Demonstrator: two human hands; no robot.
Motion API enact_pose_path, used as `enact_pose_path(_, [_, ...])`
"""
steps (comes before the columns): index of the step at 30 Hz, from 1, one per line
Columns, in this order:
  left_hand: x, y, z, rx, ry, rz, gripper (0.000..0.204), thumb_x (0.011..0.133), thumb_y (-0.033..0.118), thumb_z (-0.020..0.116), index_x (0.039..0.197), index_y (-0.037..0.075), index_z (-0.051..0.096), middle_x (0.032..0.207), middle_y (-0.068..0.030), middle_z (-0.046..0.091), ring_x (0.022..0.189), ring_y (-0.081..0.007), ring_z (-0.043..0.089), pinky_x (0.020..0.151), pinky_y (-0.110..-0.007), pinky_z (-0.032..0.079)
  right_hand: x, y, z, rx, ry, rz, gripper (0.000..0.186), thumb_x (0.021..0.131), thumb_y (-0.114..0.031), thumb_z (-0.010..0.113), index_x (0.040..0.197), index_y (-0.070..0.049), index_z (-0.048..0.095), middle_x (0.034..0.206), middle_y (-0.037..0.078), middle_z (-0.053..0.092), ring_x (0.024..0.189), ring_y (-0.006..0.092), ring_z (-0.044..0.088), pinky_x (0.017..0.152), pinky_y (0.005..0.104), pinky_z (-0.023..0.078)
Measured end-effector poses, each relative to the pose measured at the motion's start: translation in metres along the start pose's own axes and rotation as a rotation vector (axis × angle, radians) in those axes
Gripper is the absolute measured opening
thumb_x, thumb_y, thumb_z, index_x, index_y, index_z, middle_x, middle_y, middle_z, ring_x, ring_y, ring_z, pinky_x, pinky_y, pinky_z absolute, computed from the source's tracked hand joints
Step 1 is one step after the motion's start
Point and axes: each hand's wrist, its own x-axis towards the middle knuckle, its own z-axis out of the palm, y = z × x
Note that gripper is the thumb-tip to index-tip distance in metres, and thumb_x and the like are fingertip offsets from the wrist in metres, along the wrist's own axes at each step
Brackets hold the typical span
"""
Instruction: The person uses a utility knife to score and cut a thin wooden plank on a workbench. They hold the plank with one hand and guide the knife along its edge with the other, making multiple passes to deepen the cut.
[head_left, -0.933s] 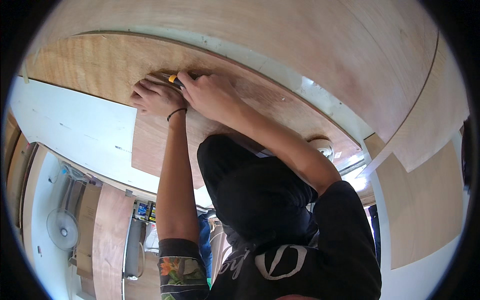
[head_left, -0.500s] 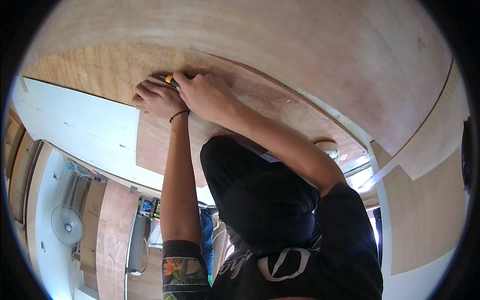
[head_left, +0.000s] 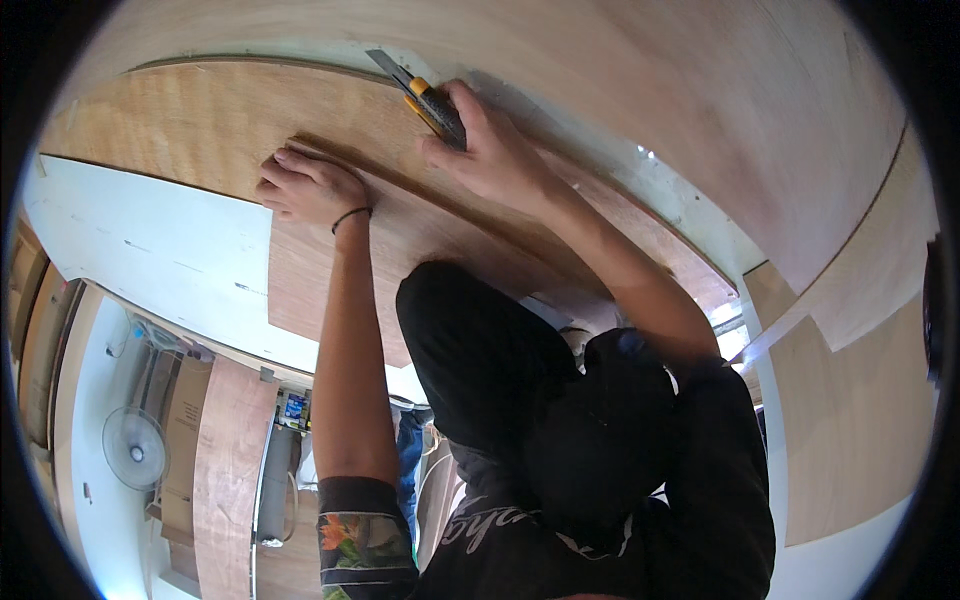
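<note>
My right hand (head_left: 495, 150) grips a utility knife (head_left: 440, 112) with a black and yellow handle. Its blade is slid out and points up and to the left, raised away from the wood's cut line. My left hand (head_left: 315, 190) is closed over the corner of a reddish plywood piece (head_left: 400, 215), fingers curled at its end. That piece lies on a larger plywood sheet (head_left: 200, 115), its long edge running diagonally down to the right beneath my right forearm. What lies under the left palm is hidden.
A white board (head_left: 150, 215) lies left of the plywood. A large pale wooden panel (head_left: 680, 90) curves across the top. My dark-clothed knee (head_left: 470, 310) rises close to the work. Lower left are a fan (head_left: 135, 450) and a leaning plywood strip (head_left: 225, 450).
My right hand has lifted the knife away from my left hand, up and to the right. The plywood piece's long edge now shows. My left hand has barely shifted.
</note>
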Motion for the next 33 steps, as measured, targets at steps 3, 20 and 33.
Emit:
enact_pose_path(3, [0.001, -0.001, 0.002, 0.000, -0.023, -0.012, 0.048, 0.093, 0.051, 0.034, 0.101, 0.006, 0.050, 0.099, -0.0147, 0.045, 0.100, -0.0328, 0.043, 0.082, -0.048, 0.031, -0.026, 0.008, -0.010, -0.074, -0.030, -0.009, 0.031, 0.092, -0.018, 0.055, 0.115, -0.001, 0.043, 0.075, 0.005, 0.058, 0.057, 0.0098, 0.053, 0.050, 0.0247, 0.043])
enact_pose_path(20, [0.007, -0.005, 0.006, 0.074, -0.002, 0.020, 0.056, 0.078, 0.059, 0.050, 0.104, 0.009, 0.049, 0.098, -0.0134, 0.045, 0.100, -0.0325, 0.042, 0.081, -0.048, 0.033, -0.124, 0.028, -0.043, -0.157, 0.198, 0.280, 0.041, 0.085, -0.023, 0.063, 0.113, 0.001, 0.046, 0.087, 0.021, 0.061, 0.073, 0.0374, 0.063, 0.065, 0.0420, 0.051])
enact_pose_path(33, [0.002, 0.005, -0.002, 0.026, -0.013, -0.017, 0.040, 0.095, 0.043, 0.029, 0.103, 0.011, 0.051, 0.102, -0.0148, 0.045, 0.102, -0.0320, 0.042, 0.085, -0.048, 0.031, -0.036, -0.003, 0.008, -0.160, -0.067, 0.064, 0.032, 0.093, -0.020, 0.050, 0.116, -0.001, 0.039, 0.071, 0.020, 0.060, 0.058, 0.0352, 0.061, 0.052, 0.0427, 0.047])
